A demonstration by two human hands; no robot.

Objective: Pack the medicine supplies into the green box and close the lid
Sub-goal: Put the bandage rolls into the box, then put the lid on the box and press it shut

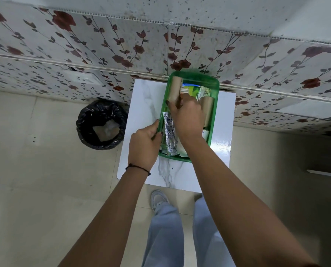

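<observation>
Floor of pale tiles fills the lower and left frame; a wall papered with red roses and trailing stems runs across the top. A black-lined waste bin (102, 125) stands on the floor at centre left, just beside the surface. The white marbled surface (141, 105), a small glossy tabletop, sits at centre against the wall.

On it, toward its upper right, stands the green box (216, 105), translucent plastic, open, no lid visible in this view. Judged from its thin walls, it is light, fairly stiff and likely to slide on the glossy top; it is best held by a long rim, as is done here.

Right hand (186, 116), at frame centre, reaches into the box; its fingers (177, 105) are closed on a tan bandage roll (175, 89) at the box's upper left. The roll appears soft and light, and a gentle pinch across its middle should suffice. Left hand (144, 145), wearing a thin black wrist cord, has its fingers curled over the box's left rim, steadying it.

A second tan roll (207, 108) lies at the right. A foil blister strip (170, 132), thin and probably slippery, lies lengthwise at lower left. Green-and-white packets (194, 89) lie at the far end.

Packing appears nearly complete; closing remains.
</observation>
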